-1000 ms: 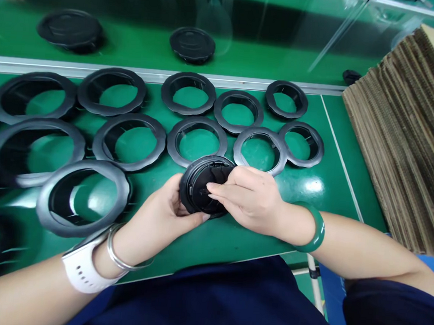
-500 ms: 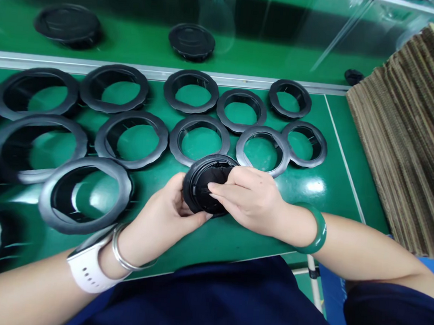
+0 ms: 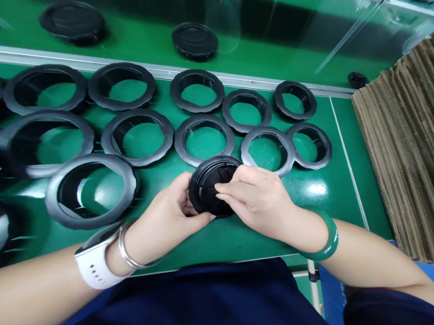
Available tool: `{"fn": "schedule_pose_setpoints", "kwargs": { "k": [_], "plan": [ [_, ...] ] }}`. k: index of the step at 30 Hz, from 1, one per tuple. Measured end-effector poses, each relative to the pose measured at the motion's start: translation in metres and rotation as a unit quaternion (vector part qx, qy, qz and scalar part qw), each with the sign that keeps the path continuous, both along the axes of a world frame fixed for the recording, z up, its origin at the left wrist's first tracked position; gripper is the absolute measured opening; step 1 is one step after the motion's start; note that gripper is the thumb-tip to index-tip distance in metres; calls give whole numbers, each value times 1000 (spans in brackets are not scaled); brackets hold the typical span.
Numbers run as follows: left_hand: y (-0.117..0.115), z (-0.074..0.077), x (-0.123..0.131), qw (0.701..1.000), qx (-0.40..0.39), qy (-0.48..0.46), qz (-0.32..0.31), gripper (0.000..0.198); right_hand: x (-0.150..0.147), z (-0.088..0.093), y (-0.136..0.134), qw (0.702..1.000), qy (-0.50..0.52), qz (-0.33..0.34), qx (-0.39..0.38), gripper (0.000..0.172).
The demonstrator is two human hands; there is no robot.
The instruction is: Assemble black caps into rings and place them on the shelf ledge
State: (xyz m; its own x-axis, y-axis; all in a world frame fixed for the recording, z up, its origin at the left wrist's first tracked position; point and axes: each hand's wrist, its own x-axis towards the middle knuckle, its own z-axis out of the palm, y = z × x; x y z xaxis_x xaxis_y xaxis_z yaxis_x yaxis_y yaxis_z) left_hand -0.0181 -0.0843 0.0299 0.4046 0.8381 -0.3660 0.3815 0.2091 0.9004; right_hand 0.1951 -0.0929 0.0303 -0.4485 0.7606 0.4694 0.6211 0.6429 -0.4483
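Note:
A round black plastic cap (image 3: 209, 194) is tilted above the green table with its inner side, ribs and rim facing me. My left hand (image 3: 177, 209) grips its left and lower edge, thumb along the bottom rim and fingers behind. Over the right part of the cap, my right hand (image 3: 255, 195) is closed, thumb and fingertips pinched together near the cap's middle. Whatever lies between those fingertips is too small or hidden to make out. Just beyond the cap lies a black plastic ring (image 3: 204, 140), with another black ring (image 3: 268, 150) to its right.
Several more black rings (image 3: 90, 191) spread over the green table (image 3: 335, 192), mostly left and behind. Two black caps (image 3: 195, 40) rest past the metal strip (image 3: 246, 80) at the back. Stacked cardboard sheets (image 3: 403, 137) stand on the right, near a small black piece (image 3: 357, 80).
The view has shifted slightly, so most things appear a little further right. Both hands keep their places on the cap, and the right fingertips stay near its middle.

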Motion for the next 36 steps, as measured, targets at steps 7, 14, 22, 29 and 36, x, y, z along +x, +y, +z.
{"fn": "schedule_pose_setpoints", "kwargs": {
  "k": [7, 14, 22, 29, 36],
  "plan": [
    [-1, 2, 2, 999, 25, 22, 5, 50, -8, 2, -5, 996, -81, -9, 32, 18],
    [1, 1, 2, 1000, 7, 9, 1, 50, -10, 0, -11, 992, -115, -30, 48, 25],
    [0, -1, 1, 1000, -8, -8, 6, 51, -14, 0, -14, 988, -143, -39, 39, 38],
    [0, 0, 1, 1000, 9, 2, -11, 52, -14, -1, -10, 988, -147, -21, 47, 36],
    [-1, -2, 1, 999, -14, -44, 4, 58, -9, 8, -5, 990, -127, -23, 63, 28]
  ]
}}
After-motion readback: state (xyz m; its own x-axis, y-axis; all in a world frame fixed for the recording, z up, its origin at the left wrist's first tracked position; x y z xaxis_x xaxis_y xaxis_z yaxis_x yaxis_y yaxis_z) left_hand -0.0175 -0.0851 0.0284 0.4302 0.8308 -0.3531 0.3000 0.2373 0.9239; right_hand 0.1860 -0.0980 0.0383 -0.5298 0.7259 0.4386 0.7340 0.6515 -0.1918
